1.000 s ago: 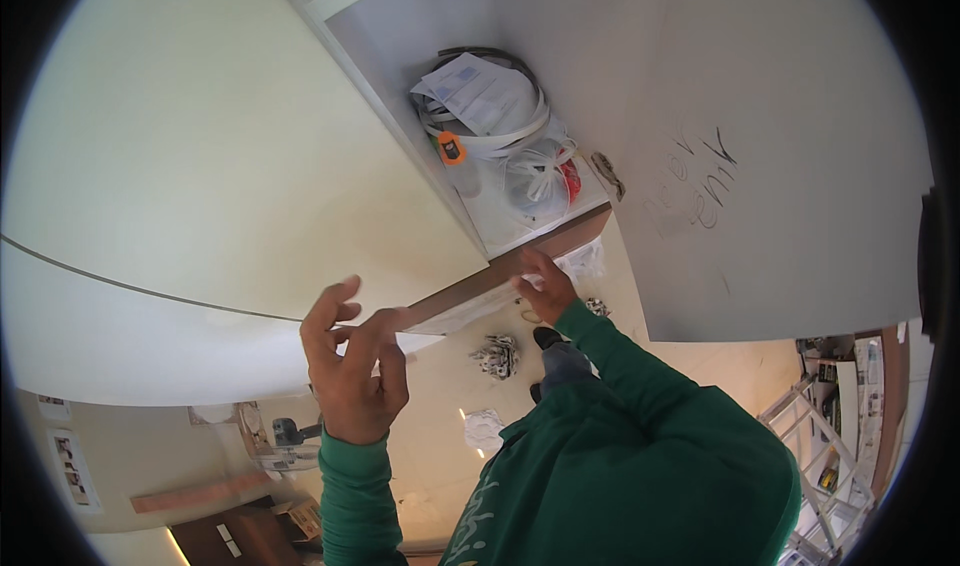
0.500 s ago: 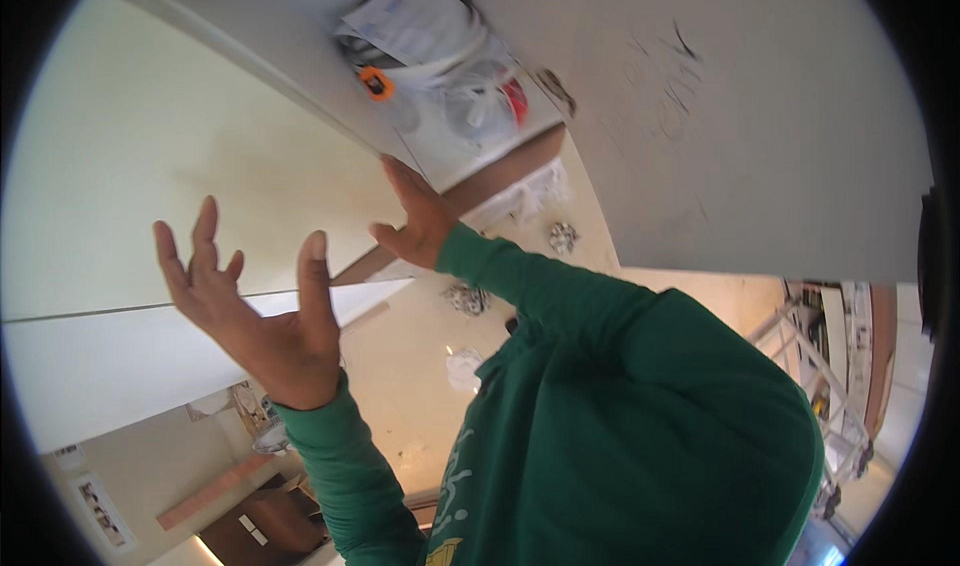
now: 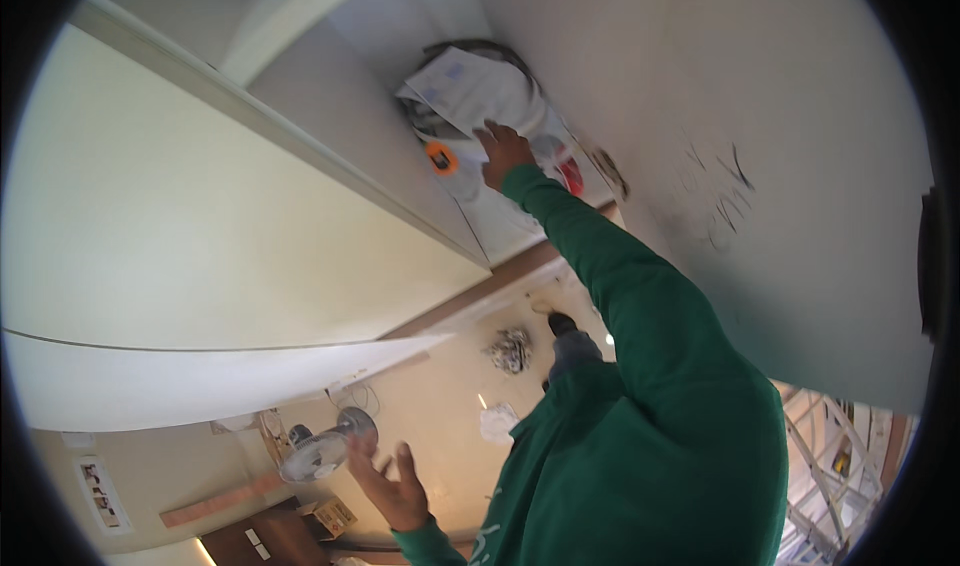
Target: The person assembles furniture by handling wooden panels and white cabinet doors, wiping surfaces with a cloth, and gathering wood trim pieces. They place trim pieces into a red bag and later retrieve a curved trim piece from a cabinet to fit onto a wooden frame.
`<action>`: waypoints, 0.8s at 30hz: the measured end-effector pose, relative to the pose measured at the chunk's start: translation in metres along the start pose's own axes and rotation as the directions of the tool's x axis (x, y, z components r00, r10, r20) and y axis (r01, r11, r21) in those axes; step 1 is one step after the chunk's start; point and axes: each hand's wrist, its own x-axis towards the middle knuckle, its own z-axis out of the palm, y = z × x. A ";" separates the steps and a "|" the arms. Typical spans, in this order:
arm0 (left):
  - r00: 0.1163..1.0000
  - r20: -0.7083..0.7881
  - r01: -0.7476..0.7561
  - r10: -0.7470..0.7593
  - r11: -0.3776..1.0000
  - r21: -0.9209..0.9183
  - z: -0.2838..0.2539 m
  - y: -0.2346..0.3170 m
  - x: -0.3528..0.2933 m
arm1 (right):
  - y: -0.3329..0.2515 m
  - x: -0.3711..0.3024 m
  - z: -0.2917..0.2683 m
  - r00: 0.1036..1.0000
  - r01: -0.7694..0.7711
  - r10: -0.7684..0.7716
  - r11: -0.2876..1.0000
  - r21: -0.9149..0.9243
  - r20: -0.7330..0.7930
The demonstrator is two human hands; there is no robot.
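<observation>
Right hand (image 3: 503, 152): reaching up into the open cabinet (image 3: 330, 116); fingers laid on the white paper (image 3: 470, 91) atop a bundle of bags; grip cannot be made out
Left hand (image 3: 390, 478): low, well apart from the paper; fingers spread wide, holding nothing
Orange tag (image 3: 440, 157): just beside the right hand, on its left
Cabinet door (image 3: 230, 236): open, between the two hands
</observation>
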 end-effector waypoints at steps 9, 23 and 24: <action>0.862 -0.104 0.500 -0.496 0.866 0.014 0.042 -0.080 -0.057 | 0.053 0.089 0.023 0.731 0.150 0.133 0.926 -0.347 0.669; 0.803 -0.177 0.568 -0.569 0.821 -0.064 0.071 -0.086 -0.039 | 0.064 0.293 -0.036 0.897 0.284 -0.117 0.891 -0.353 0.427; 0.801 -0.183 0.568 -0.570 0.820 -0.070 0.071 -0.087 -0.040 | 0.059 0.296 -0.036 0.898 0.275 -0.091 0.881 -0.385 0.431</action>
